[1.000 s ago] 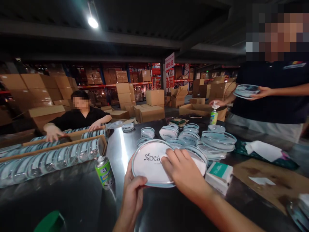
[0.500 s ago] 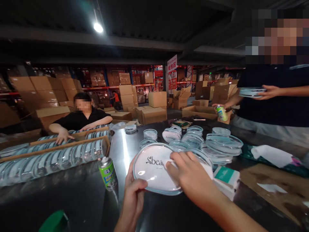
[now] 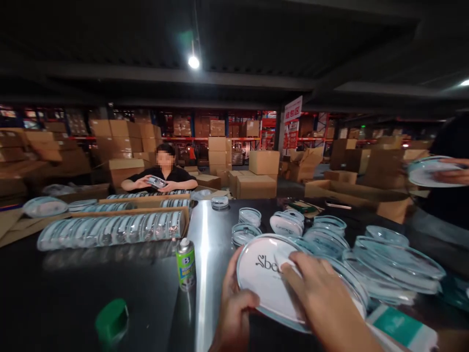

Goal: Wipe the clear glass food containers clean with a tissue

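Note:
My left hand (image 3: 236,303) grips the left edge of an oval pouch (image 3: 266,288) with a clear rim and a white face printed "Sbea…", the rest of the word covered. The pouch is held tilted above the metal table. Across its face lies my right hand (image 3: 322,288), fingers bent and pressed together. A pale, thin patch like a white wipe (image 3: 281,255) shows at its fingertips; most of it is hidden. Left of my hands stands a green spray can (image 3: 186,266) with a white nozzle.
A green cap (image 3: 112,318) lies on the metal table (image 3: 146,293). Stacked pouches (image 3: 395,266) and a white-and-teal box (image 3: 403,327) are on the right. An open carton holds rows of pouches (image 3: 117,230). Two co-workers (image 3: 164,168) hold pouches, one across the table, one at right.
The view has turned left, so things appear further right. My right hand stays on the pouch's face. The co-worker across the table now holds up a pouch.

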